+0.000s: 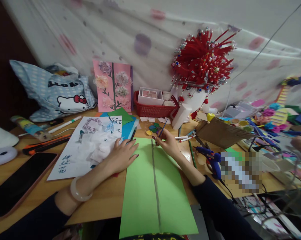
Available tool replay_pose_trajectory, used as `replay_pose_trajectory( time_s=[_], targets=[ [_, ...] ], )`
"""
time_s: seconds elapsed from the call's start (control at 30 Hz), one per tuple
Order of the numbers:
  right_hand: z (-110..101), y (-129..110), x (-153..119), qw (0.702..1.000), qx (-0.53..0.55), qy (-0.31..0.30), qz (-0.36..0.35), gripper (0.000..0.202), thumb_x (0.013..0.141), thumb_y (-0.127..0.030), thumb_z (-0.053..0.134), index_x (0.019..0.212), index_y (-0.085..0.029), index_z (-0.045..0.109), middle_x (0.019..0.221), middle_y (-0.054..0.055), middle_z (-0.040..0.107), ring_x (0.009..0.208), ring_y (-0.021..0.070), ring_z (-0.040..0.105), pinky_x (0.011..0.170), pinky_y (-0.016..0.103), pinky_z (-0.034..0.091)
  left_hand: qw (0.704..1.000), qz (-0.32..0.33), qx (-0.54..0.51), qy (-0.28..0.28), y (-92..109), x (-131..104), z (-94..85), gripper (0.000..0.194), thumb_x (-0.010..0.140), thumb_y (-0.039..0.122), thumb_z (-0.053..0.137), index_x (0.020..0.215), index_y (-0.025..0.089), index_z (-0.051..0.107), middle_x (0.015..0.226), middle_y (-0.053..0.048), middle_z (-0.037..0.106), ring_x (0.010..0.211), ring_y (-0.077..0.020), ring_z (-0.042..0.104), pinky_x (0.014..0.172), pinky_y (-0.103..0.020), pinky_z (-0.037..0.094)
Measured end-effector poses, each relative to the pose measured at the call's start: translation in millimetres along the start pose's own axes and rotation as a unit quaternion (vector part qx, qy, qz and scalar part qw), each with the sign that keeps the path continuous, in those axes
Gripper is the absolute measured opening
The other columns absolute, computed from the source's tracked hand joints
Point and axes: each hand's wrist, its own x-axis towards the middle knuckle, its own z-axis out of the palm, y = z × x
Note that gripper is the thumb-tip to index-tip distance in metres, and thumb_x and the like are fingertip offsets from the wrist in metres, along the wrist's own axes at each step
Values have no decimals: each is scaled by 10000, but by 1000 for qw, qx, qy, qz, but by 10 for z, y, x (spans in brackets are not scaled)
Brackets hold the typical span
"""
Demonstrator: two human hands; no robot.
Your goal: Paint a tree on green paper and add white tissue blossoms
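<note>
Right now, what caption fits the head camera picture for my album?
Right hand holding a thin brush over green paper with a dark line, left hand at its edge.

Right hand [167, 144] holds a thin brush [163, 128] over the far end of a green sheet [140, 200], which overhangs the near edge of the table [102, 208]; a dark line [155, 186] runs down the sheet. Left hand [124, 155] lies flat, fingers at the sheet's far left corner. To its left, a white picture [72, 156]; at the table's left edge, a phone [21, 181]. Behind, a red basket [154, 110] and a red headdress [202, 63].
</note>
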Motion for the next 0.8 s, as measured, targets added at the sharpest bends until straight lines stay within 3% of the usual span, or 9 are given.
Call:
replay_pose_trajectory(
  time_s=[0.3, 0.5, 0.67, 0.8],
  targets=[
    [-36, -6, -8, 999, -19, -27, -3, 310, 786, -477, 639, 774, -215, 473, 657, -18, 539, 576, 146, 575, 526, 267, 497, 1000, -1, -4, -2, 7, 4, -5, 413, 976, 377, 323, 1326, 232, 488, 1423, -94, 472, 1244, -308, 432, 1039, -589, 216],
    [-29, 40, 4, 1000, 11, 11, 12, 330, 781, -501, 638, 793, -221, 464, 692, -10, 555, 599, 159, 590, 533, 287, 512, 1000, -2, -1, -2, 19, 4, -28, 401, 973, 367, 344, 1310, 216, 502, 1415, -102, 481, 1241, -314, 437, 1031, -590, 228],
    [-22, 32, 5, 999, 18, -28, 10, 328, 768, -488, 654, 770, -215, 472, 656, -22, 527, 574, 148, 561, 525, 278, 505, 1000, -1, -2, 3, 13, 4, -21, 397, 971, 375, 353, 1301, 220, 509, 1408, -104, 486, 1237, -316, 442, 1029, -585, 232],
    [-14, 74, 29, 999, 32, 26, 14, 326, 766, -489, 650, 769, -220, 466, 664, -13, 554, 588, 157, 575, 540, 286, 509, 1000, 1, -2, 4, 8, 5, -6, 397, 973, 374, 346, 1308, 229, 502, 1415, -98, 479, 1241, -315, 439, 1032, -585, 223]
  ],
)
